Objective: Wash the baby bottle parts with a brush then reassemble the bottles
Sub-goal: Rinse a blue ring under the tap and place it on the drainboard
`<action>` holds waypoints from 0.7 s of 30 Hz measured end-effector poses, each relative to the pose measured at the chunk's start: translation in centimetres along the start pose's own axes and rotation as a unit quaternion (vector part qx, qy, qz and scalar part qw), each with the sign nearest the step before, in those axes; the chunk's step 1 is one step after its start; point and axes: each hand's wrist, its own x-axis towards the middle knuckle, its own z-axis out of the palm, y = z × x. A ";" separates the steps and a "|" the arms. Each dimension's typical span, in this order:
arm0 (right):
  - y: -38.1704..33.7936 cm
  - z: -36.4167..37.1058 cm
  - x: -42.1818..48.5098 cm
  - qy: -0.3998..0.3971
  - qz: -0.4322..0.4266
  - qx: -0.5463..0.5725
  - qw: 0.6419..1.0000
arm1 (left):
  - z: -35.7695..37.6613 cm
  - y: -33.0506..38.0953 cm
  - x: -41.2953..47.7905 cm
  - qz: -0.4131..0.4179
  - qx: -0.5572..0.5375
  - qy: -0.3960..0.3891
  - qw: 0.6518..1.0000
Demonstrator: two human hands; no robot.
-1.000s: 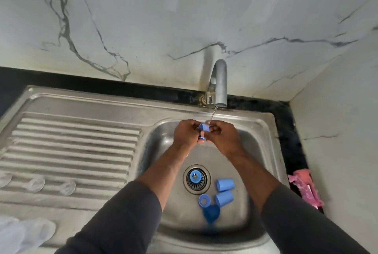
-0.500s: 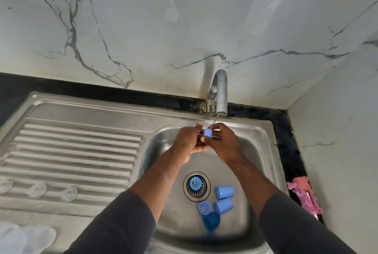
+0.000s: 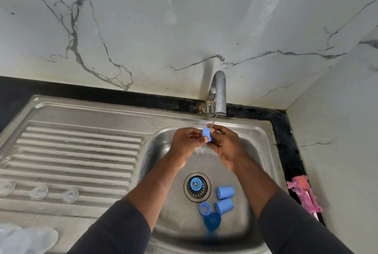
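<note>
Both hands are up at the tap (image 3: 218,92), and between them is one blue cap (image 3: 207,134), right under a thin trickle of water. The left hand (image 3: 187,144) pinches it from one side and the right hand (image 3: 228,146) from the other. Fingers are curled in close, a narrow fingertip hold on a small wet piece. The cap hangs over the basin (image 3: 163,151), well off its floor.

Down there lie two more caps (image 3: 225,192), a ring (image 3: 205,208) and a dark blue piece (image 3: 212,221) I can't identify. Another blue part (image 3: 195,184) sits on the drain (image 3: 202,193). Clear teats (image 3: 38,192) wait on the drainboard (image 3: 81,151).

The danger as I read it is slick plastic. One slip and the cap drops among the others, mixing rinsed with unrinsed. No brush shows in either hand, so a rinse alone may leave residue inside.
</note>
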 end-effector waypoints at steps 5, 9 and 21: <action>0.6 -0.6 0.0 -0.017 0.067 -0.074 0.995 | -0.6 -0.9 0.3 0.054 0.192 -0.061 0.978; 0.9 -0.7 0.0 0.001 0.021 -0.092 0.996 | -0.6 -0.9 -0.2 -0.003 0.058 -0.062 0.996; 0.4 -0.9 -0.6 -0.018 -0.042 -0.092 0.995 | 0.4 1.1 -0.1 -0.008 -0.076 -0.048 0.996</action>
